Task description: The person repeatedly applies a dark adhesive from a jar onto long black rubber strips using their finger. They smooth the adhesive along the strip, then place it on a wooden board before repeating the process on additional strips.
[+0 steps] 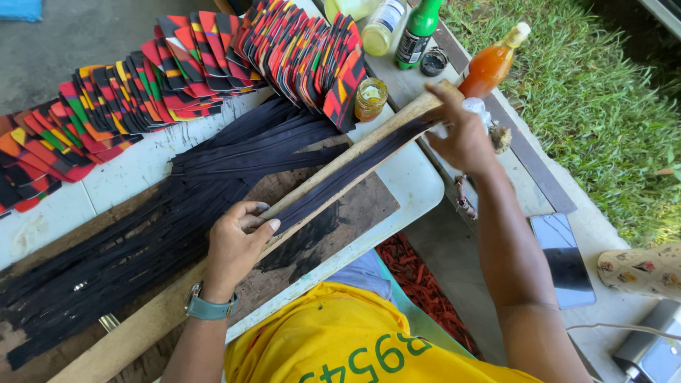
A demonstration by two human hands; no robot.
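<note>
A long wooden stick (333, 167) lies slantwise across the white table (415, 181), with a dark strip (333, 190) stretched along it. My left hand (237, 245) presses the strip against the stick near its middle, fingers curled over it. At the far end of the stick, my right hand (464, 135) grips a small white cloth or wad against the strip's end. Left of the stick lies a pile of black strips (177, 213) on a worn brown board (355, 213).
Rows of red, orange, green and black patterned pieces (213, 57) fan across the table's back. A small jar (370, 98), a green bottle (417, 32), an orange sauce bottle (491, 64) and a lid stand nearby. A phone (562, 259) lies on the concrete; grass lies at right.
</note>
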